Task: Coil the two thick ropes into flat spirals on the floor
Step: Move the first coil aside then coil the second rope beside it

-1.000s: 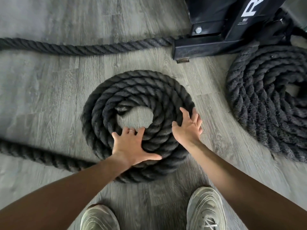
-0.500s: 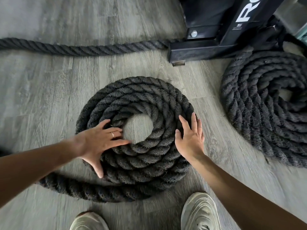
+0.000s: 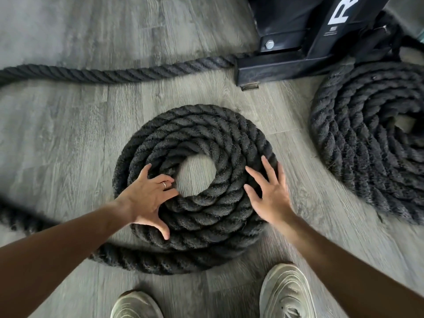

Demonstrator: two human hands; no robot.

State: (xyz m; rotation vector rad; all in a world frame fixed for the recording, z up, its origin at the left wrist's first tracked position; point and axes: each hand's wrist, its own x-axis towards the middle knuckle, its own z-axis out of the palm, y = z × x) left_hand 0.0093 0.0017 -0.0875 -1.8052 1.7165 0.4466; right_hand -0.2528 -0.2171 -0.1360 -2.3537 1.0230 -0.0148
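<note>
A thick black rope lies in a flat spiral (image 3: pixel 206 138) on the grey floor in front of me, with a bare hole at its centre. My left hand (image 3: pixel 149 198) rests flat on the coil's left inner turns, fingers spread, a ring on one finger. My right hand (image 3: pixel 270 193) presses flat on the coil's right side, fingers apart. A loose length of the same rope (image 3: pixel 146 260) curves under my left arm around the coil's near edge and runs off left. A second coiled rope (image 3: pixel 371 143) lies at the right.
A straight rope stretch (image 3: pixel 119 73) crosses the floor at the back toward a black metal rack base (image 3: pixel 282 65). My two pale shoes (image 3: pixel 286 292) stand at the bottom edge, close to the near coil.
My left hand moved from the coil's near edge to its left inner turns. The loose rope swung in and now wraps the coil's near edge. My right hand stayed on the right side.
</note>
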